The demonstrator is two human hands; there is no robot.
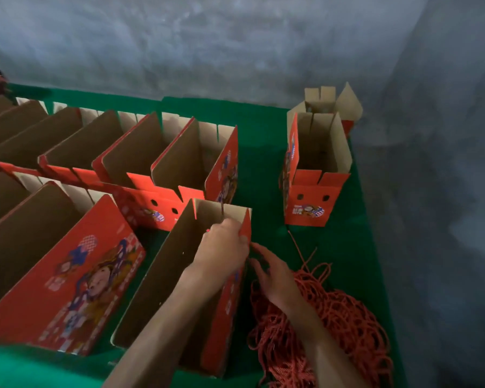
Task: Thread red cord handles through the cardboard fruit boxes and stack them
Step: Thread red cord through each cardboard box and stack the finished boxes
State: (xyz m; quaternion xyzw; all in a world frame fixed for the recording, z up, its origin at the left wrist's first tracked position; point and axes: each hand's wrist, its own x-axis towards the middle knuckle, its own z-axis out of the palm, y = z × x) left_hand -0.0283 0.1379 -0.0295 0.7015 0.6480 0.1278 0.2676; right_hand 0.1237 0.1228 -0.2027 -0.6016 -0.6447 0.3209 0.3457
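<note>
Box [163, 278] at front of worktop [263, 163], open top, right of printed box [67, 281]. Judged light, thin cardboard; walls flex, crease if squeezed; hold by top rim near corner.
Left hand [221, 247] inside box, grip curled over right wall's top edge.
Right hand [275, 273] outside same wall, fingers loosely curled; whether cord held, cannot tell.
Cord pile [333, 326] just right: limp, tangle-prone; pull single strand by end.
Upright boxes [314, 175] far right; open rows left.

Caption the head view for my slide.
Left hand grips a red box wall; right hand reaches beside it, over red cords.
</note>
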